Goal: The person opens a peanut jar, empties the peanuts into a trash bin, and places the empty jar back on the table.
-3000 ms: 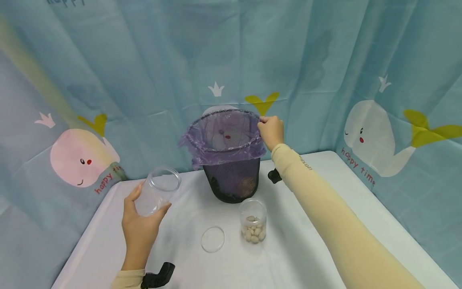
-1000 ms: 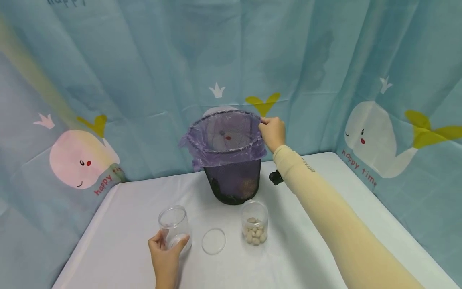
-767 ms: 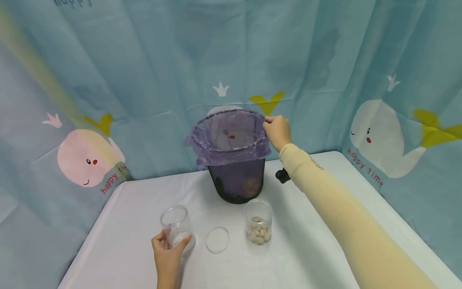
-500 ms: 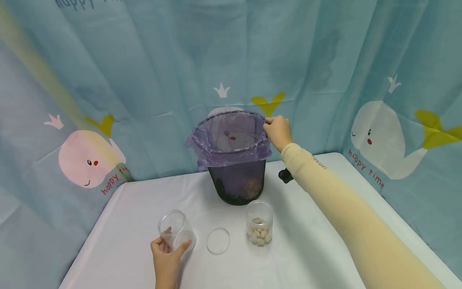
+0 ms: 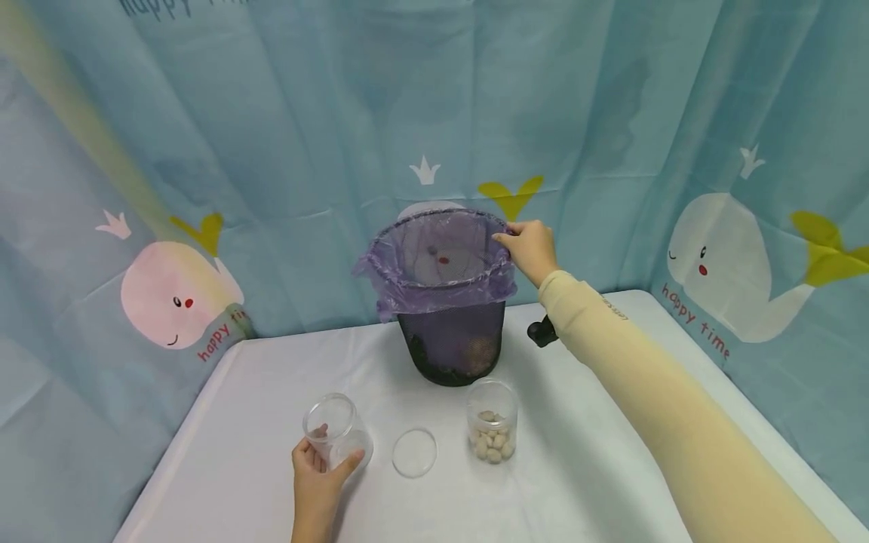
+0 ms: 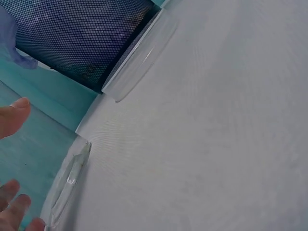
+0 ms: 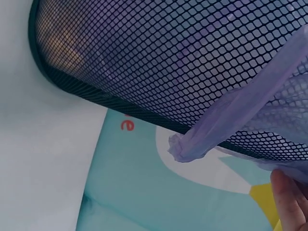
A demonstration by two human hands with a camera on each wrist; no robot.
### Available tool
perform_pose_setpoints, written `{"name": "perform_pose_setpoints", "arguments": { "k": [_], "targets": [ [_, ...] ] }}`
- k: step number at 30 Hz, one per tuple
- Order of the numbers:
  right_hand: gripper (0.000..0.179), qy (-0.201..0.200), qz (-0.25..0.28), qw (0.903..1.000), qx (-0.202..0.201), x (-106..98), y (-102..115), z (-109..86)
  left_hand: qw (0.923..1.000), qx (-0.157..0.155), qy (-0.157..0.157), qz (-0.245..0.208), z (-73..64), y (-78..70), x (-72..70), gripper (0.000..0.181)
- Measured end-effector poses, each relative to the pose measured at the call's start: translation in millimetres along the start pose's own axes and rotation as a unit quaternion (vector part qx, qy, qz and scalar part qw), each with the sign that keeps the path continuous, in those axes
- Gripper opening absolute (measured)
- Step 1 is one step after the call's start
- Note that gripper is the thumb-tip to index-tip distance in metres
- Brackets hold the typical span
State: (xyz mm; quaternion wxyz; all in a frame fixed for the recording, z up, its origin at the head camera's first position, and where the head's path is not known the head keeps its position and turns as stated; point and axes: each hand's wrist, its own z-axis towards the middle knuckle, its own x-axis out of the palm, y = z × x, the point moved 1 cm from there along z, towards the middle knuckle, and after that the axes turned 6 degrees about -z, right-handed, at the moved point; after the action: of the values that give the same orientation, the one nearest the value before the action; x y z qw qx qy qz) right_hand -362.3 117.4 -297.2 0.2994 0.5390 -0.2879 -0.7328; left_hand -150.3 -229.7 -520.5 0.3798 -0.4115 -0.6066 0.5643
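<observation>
Jar [image 5: 339,440], clear and slightly tilted, is clasped between thumb and fingers of the left grip [image 5: 317,480], low at the bench's [image 5: 271,385] left! Farther back, the mesh bin [image 5: 449,343] is pinched at its right rim, purple liner [image 5: 448,298] included, by the right grip [image 5: 532,250]. Beside the clasped jar, a clear round lid [image 5: 416,453] is laid flat; next, a second jar [image 5: 492,407], part-filled with pale nuts [image 5: 494,445], is stood upright before the bin.
</observation>
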Motion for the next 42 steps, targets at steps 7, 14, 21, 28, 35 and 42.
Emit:
{"name": "perform_pose_setpoints", "arguments": {
  "k": [7,14,21,28,35,42],
  "targets": [
    [0.054,0.032,0.029,0.9990,0.016,-1.6,-1.9,-0.8,0.9999,0.001,0.004,0.015,-2.5,-0.7,-8.1,0.105],
    [0.057,0.044,0.045,0.9980,0.007,-6.0,-7.0,-7.6,0.9969,-0.034,0.029,0.065,-14.3,-13.8,-20.1,0.118],
    [0.060,0.050,0.072,0.9961,-0.012,-9.4,-14.3,-16.8,0.9919,-0.040,0.008,0.120,-32.1,-14.8,-25.4,0.119],
    [0.072,0.071,0.098,0.9927,-0.005,-17.0,-26.6,-33.7,0.9859,-0.050,0.022,0.158,-44.0,-12.5,-25.9,0.119],
    [0.080,0.095,0.112,0.9891,0.010,-27.4,-49.3,-64.3,0.9829,-0.057,0.016,0.175,-51.9,-6.3,-16.8,0.123],
    [0.081,0.090,0.116,0.9889,0.023,-25.8,-69.0,-97.6,0.9770,-0.065,0.031,0.201,-57.9,4.7,-7.4,0.123]
  ]
}}
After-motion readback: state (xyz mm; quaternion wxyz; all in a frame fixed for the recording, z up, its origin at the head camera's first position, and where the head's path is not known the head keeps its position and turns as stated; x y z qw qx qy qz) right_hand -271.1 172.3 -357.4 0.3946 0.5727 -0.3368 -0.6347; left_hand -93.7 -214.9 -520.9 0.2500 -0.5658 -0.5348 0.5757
